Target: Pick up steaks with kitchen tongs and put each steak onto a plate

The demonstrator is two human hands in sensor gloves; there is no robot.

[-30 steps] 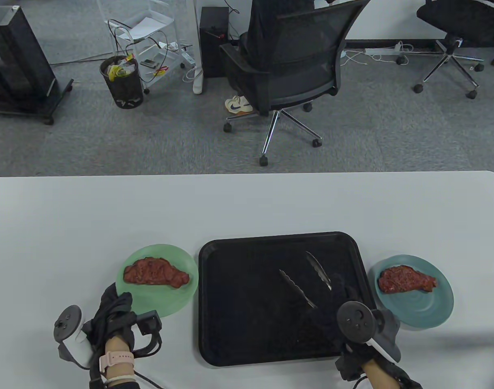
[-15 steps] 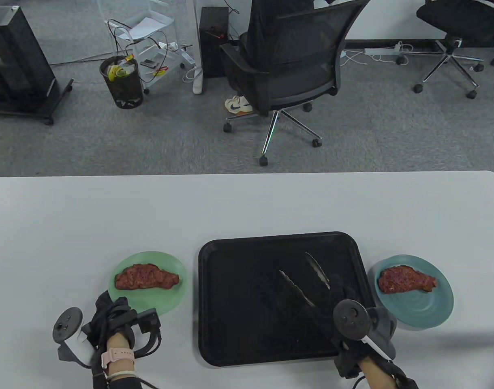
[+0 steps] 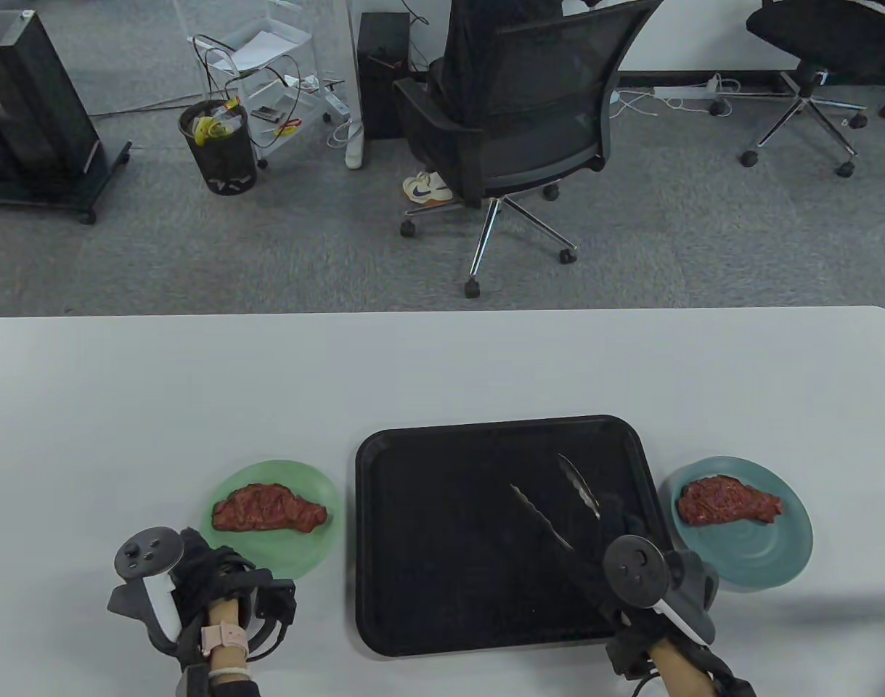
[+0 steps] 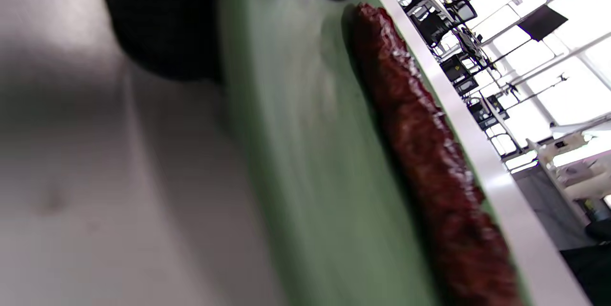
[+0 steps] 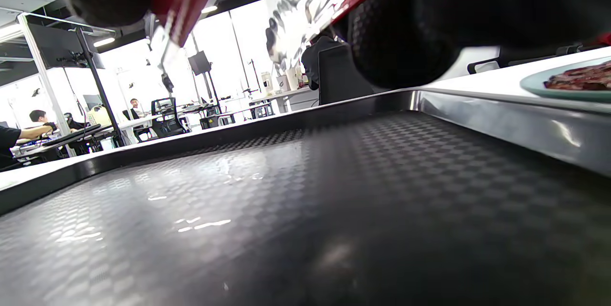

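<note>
A green plate (image 3: 297, 544) (image 4: 305, 163) left of the black tray (image 3: 442, 566) carries one red steak (image 3: 268, 508) (image 4: 429, 163). My left hand (image 3: 199, 555) grips this plate's near-left rim; its gloved fingers (image 4: 162, 19) sit at the edge. A blue plate (image 3: 747, 552) (image 5: 539, 87) right of the tray carries the other steak (image 3: 729, 499) (image 5: 577, 77). My right hand (image 3: 616, 519) holds the kitchen tongs (image 3: 542, 517) (image 5: 296, 15) by their red handles, low over the tray's right part. The tong arms are spread with nothing between them.
The tray (image 5: 286, 210) has a raised rim and holds nothing but the tongs over it. The white table (image 3: 195, 392) ends at a far edge; beyond it stand office chairs (image 3: 515, 123) and a bin (image 3: 221, 149).
The green plate with its steak has slid left and a little nearer under my left hand, whose wrist has turned. The tongs have shifted slightly right and nearer.
</note>
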